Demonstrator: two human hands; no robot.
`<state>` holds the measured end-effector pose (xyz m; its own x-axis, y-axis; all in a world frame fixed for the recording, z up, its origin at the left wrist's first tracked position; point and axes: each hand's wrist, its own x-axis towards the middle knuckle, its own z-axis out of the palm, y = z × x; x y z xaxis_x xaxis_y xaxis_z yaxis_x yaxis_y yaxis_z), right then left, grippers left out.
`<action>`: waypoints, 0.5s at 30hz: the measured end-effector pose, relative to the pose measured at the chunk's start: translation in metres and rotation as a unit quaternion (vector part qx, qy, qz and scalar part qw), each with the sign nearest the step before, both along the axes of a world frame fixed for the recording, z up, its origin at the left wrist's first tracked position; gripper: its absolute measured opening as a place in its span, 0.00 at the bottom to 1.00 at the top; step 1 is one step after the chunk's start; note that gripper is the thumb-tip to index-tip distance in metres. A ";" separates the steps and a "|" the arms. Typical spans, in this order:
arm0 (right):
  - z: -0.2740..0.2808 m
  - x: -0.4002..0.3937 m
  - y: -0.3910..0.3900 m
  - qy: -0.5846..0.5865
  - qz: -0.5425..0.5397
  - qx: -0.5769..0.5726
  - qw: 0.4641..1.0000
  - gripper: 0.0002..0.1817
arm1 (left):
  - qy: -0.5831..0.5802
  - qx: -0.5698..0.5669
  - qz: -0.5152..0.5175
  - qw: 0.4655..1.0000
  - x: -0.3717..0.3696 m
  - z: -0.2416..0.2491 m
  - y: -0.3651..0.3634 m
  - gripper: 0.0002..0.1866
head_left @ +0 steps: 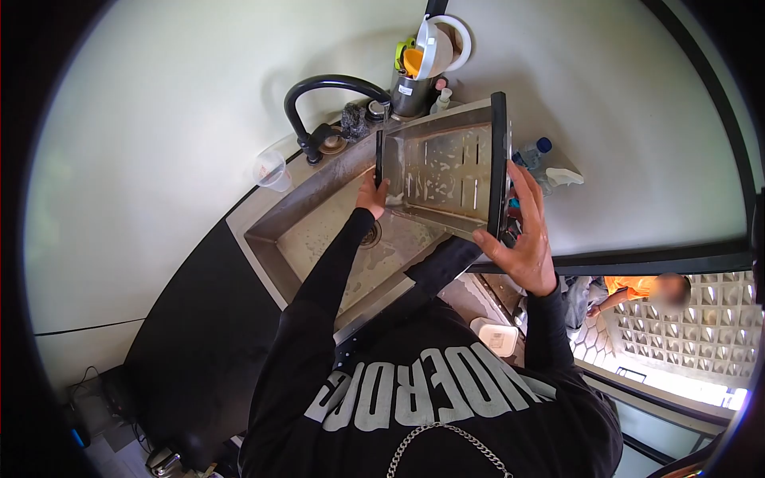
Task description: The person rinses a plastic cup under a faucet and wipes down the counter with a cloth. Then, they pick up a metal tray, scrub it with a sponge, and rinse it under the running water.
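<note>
A slotted metal tray (450, 171) with black ends is tilted over the right part of the steel sink (319, 255), with wet, soapy marks on its inner face. My left hand (372, 197) grips its left black edge, fingers closed round it. At the right black end, my right hand (523, 235) holds the tray between thumb and fingers. The black faucet (335, 82) arches over the back of the sink, its spout by the tray's upper left corner. Below the tray, the drain (371, 234) shows beside my left wrist.
Behind the sink stand a utensil holder (410, 95) and a clear plastic cup (272, 170). Bottles (532, 151) are right of the tray. A white container (496, 338) lies near my right forearm. A person in orange (633, 285) is at the far right.
</note>
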<state>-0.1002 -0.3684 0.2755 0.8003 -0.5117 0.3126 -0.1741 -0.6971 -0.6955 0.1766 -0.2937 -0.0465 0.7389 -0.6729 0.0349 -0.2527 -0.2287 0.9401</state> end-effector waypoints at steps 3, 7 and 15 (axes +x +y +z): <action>0.000 -0.001 0.010 -0.004 -0.018 0.025 1.000 0.52 | -0.135 0.132 0.056 0.981 -0.002 -0.022 -0.022 0.30; -0.010 -0.008 0.010 -0.023 -0.031 -0.008 0.999 0.52 | -0.327 0.228 -0.001 0.917 0.006 -0.048 -0.042 0.33; -0.056 -0.019 0.012 -0.072 -0.025 -0.063 0.995 0.48 | 0.161 0.004 0.015 0.987 0.008 0.039 -0.038 0.27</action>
<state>-0.1195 -0.3562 0.2193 0.7166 -0.5000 0.4863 -0.1161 -0.7730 -0.6237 0.1841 -0.3319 -0.0073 0.7302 -0.6501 -0.2102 0.0661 -0.2390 0.9688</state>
